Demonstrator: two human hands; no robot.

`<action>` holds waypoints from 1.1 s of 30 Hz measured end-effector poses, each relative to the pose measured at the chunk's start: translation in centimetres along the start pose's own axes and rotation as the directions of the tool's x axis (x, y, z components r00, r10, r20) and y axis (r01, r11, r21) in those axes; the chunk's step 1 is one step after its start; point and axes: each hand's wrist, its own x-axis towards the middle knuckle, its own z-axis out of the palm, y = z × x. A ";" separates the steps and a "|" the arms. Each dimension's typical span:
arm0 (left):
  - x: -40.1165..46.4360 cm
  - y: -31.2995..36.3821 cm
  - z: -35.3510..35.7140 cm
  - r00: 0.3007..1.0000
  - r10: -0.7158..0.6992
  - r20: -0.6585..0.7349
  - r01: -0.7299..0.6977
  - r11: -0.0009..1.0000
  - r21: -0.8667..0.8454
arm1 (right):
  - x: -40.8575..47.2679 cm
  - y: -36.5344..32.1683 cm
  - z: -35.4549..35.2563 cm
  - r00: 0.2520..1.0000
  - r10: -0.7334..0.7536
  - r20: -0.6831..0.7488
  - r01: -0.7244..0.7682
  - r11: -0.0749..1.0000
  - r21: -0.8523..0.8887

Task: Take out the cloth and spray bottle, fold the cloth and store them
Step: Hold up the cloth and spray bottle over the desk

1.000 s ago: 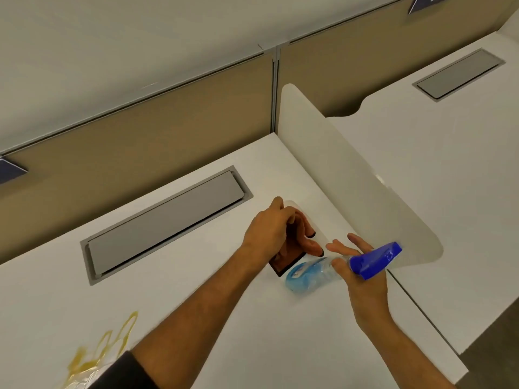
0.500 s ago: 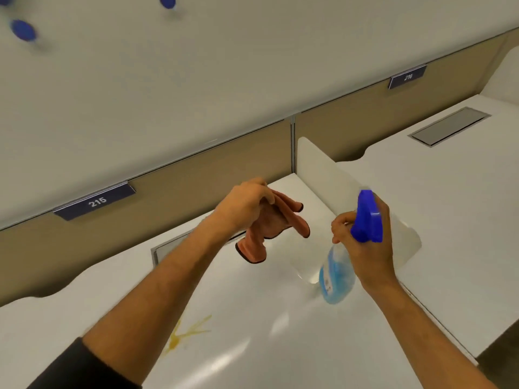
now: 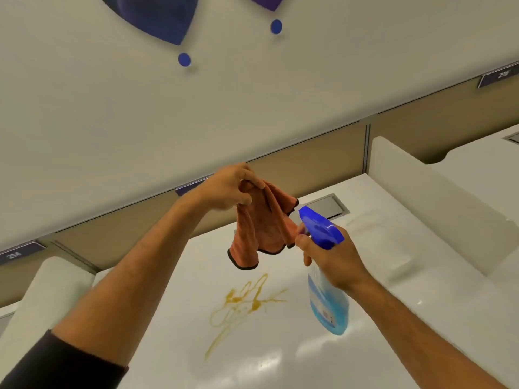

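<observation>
- A white desk [image 3: 252, 357] fills the lower part of the view, its glossy top catching soft patches of reflected light.
- A yellowish-brown squiggly stain [image 3: 241, 303] lies on the desk near its middle.
- A grey cable hatch [image 3: 327, 204] is set flush into the desk near its far edge.
- White divider panels stand at the right [image 3: 438, 197] and the left [image 3: 47, 284].
- A tan partition [image 3: 438, 119] runs behind, carrying dark number plates [image 3: 498, 75].
- A pale wall [image 3: 112, 108] rises above, with blue dots [image 3: 184, 59] and larger dark blue shapes [image 3: 157, 15].

Bottle neck [image 3: 314, 265] hidden — right hand [image 3: 334, 259] covers it.
</observation>
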 end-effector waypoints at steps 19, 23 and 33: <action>-8.0 -4.3 -3.5 0.996 -0.001 -0.092 -0.005 0.998 -0.066 | -1.4 -0.8 6.4 0.983 0.059 -0.176 -0.069 0.996 -0.048; -7.9 -3.9 -3.5 0.994 0.016 -0.111 -0.023 0.998 -0.065 | -2.3 -1.0 7.6 0.991 -0.033 -0.126 0.018 0.993 -0.115; -7.4 -3.0 -2.9 0.993 0.018 -0.116 -0.031 0.993 -0.115 | -3.1 5.2 4.9 0.949 0.189 -0.254 -0.230 0.963 -0.142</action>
